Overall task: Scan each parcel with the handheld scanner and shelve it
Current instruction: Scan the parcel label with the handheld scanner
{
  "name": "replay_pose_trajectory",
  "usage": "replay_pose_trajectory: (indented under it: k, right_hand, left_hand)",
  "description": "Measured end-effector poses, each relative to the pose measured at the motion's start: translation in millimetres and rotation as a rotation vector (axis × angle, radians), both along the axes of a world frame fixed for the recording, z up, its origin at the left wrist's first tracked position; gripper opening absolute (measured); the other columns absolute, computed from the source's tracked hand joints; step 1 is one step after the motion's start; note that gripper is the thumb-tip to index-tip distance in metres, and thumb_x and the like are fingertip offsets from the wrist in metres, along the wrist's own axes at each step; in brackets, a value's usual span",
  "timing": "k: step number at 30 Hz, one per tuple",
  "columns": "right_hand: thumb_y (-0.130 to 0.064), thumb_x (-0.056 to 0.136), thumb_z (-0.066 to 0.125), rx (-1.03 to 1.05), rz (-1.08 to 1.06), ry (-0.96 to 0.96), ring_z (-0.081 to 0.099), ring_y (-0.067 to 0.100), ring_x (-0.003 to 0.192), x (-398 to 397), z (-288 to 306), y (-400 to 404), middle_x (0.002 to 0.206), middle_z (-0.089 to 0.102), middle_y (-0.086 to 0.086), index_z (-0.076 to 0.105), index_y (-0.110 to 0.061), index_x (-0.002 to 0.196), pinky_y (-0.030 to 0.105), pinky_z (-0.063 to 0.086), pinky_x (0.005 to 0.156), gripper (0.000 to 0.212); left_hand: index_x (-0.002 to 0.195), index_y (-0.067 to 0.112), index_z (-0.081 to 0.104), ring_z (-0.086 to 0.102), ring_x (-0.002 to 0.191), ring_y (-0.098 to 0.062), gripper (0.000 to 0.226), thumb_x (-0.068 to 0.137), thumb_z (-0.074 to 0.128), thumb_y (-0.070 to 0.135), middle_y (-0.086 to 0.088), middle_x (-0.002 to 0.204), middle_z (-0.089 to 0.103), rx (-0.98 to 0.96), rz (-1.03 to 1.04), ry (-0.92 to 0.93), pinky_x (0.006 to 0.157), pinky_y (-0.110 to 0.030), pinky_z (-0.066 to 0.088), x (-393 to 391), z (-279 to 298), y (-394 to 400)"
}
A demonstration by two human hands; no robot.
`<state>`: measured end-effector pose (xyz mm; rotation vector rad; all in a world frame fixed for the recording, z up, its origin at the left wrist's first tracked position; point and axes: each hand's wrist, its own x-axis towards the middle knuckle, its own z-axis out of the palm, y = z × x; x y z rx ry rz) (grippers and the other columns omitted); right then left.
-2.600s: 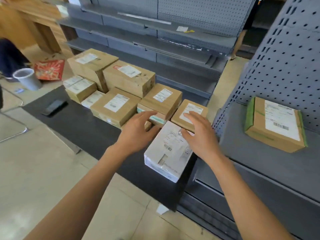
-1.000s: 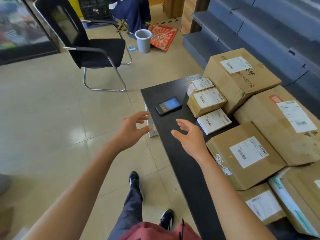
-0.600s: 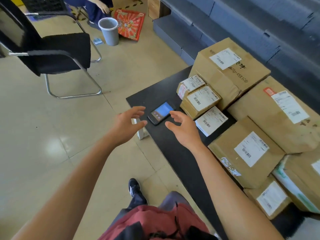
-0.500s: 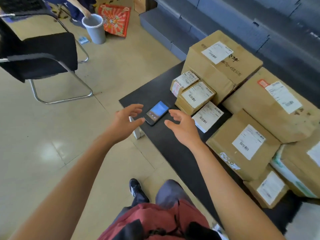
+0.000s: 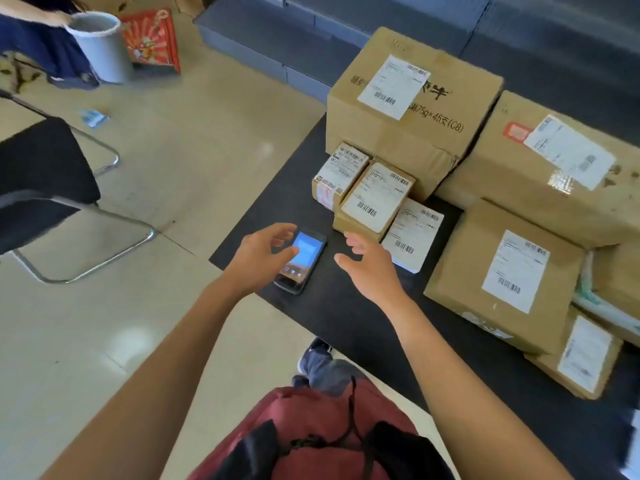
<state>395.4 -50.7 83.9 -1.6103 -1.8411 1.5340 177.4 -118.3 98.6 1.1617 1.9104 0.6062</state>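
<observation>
The left hand [image 5: 258, 259] hovers with fingers spread and empty over the handheld scanner [image 5: 302, 260], which lies screen-up near the black table's [image 5: 346, 323] left corner. The right hand [image 5: 372, 268] is also spread and empty, just beside the scanner. Labelled cardboard parcels [image 5: 377, 199] crowd the table's far side.

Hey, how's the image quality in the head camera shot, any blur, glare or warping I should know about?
Head view: wide-angle bending at the edges; motion blur smears the grey bin and chair at left; window glare on the floor; scanner screen glows blue, washed out; parcel labels stay sharp.
</observation>
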Motion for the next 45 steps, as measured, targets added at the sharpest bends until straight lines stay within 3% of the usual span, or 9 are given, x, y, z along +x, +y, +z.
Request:
replay_pose_trajectory:
  k: [5,9,12,15,19,24,31,36,45]
  right_hand:
    - [-0.025,0.096,0.066,-0.002,-0.05,-0.013,0.053,0.014,0.131,-10.1,-7.8,23.4,0.145,0.056,-0.002,0.053,-0.019,0.143,0.023,0.039,0.094,0.05]
    - [-0.026,0.095,0.067,-0.005,-0.107,-0.029,0.052,0.005,0.123,-11.8,-18.8,27.5,0.144,0.056,-0.003,0.052,-0.022,0.143,0.017,0.037,0.089,0.051]
    - [-0.027,0.094,0.068,-0.058,-0.164,-0.06,0.051,0.005,0.123,-17.5,-34.9,24.3,0.146,0.053,-0.002,0.044,-0.026,0.148,0.025,0.043,0.095,0.059]
    - [-0.029,0.094,0.069,-0.155,-0.213,-0.11,0.052,0.019,0.133,-26.4,-56.1,14.0,0.149,0.051,0.001,0.038,-0.027,0.152,0.029,0.044,0.099,0.066]
    - [-0.031,0.093,0.07,-0.211,-0.274,-0.217,0.049,0.021,0.137,-49.8,-80.6,-4.6,0.152,0.048,0.002,0.032,-0.027,0.156,0.033,0.044,0.105,0.074]
    - [-0.044,0.088,0.075,-0.291,-0.419,-0.344,0.026,0.028,0.151,-93.2,-95.2,-33.0,0.166,0.023,0.007,0.013,-0.02,0.161,0.049,0.034,0.118,0.099]
    - [-0.052,0.082,0.076,-0.262,-0.581,-0.492,0.035,0.028,0.14,-155.3,-111.8,-49.4,0.154,0.03,0.008,0.017,-0.018,0.157,0.044,0.046,0.103,0.101]
    - [-0.066,0.074,0.076,-0.26,-0.605,-0.661,0.034,0.03,0.135,-191.5,-118.9,-44.0,0.151,0.029,0.007,0.005,-0.017,0.158,0.053,0.045,0.098,0.121]
    - [-0.051,0.073,0.083,-0.218,-0.589,-0.744,0.041,0.027,0.131,-188.7,-130.5,-46.0,0.144,0.034,0.007,0.005,-0.022,0.156,0.05,0.045,0.096,0.117]
  left_hand:
    - [0.132,0.029,0.062,0.064,0.11,-0.005,0.041,0.092,0.07,0.03,0.014,0.119,0.067,-0.005,-0.062,0.03,0.099,-0.022,0.044,-19.9,-3.5,40.7]
    - [0.135,0.027,0.061,0.062,0.114,-0.007,0.042,0.094,0.068,0.029,0.01,0.126,0.066,-0.001,-0.146,0.056,0.104,-0.027,0.046,-25.4,-6.9,68.7]
    - [0.137,0.025,0.059,0.059,0.123,-0.012,0.042,0.096,0.066,0.028,0.005,0.136,0.063,-0.002,-0.225,0.076,0.107,-0.033,0.046,-25.8,-13.6,86.3]
    - [0.139,0.026,0.058,0.055,0.128,-0.013,0.042,0.097,0.064,0.029,0.006,0.142,0.059,-0.027,-0.31,0.079,0.103,-0.028,0.042,-26.2,-24.1,97.4]
    - [0.138,0.028,0.057,0.053,0.129,-0.013,0.039,0.099,0.062,0.029,0.005,0.144,0.057,-0.055,-0.423,0.078,0.097,-0.024,0.038,-40.2,-38.9,107.8]
    - [0.134,0.026,0.059,0.049,0.134,-0.017,0.035,0.099,0.063,0.025,0.002,0.148,0.052,-0.044,-0.542,0.071,0.105,-0.026,0.038,-71.3,-51.9,122.8]
    - [0.141,0.023,0.055,0.036,0.146,-0.019,0.043,0.099,0.062,0.02,0.0,0.159,0.037,0.036,-0.708,0.141,0.115,-0.029,0.029,-88.3,-64.3,148.6]
    - [0.145,0.023,0.05,0.032,0.149,-0.019,0.049,0.098,0.061,0.016,-0.001,0.162,0.032,0.098,-0.772,0.153,0.116,-0.028,0.027,-94.3,-71.1,174.5]
    - [0.158,0.027,0.029,0.029,0.148,-0.021,0.071,0.095,0.06,0.015,0.004,0.167,0.02,0.221,-0.909,0.22,0.103,-0.03,0.039,-80.6,-82.8,202.3]
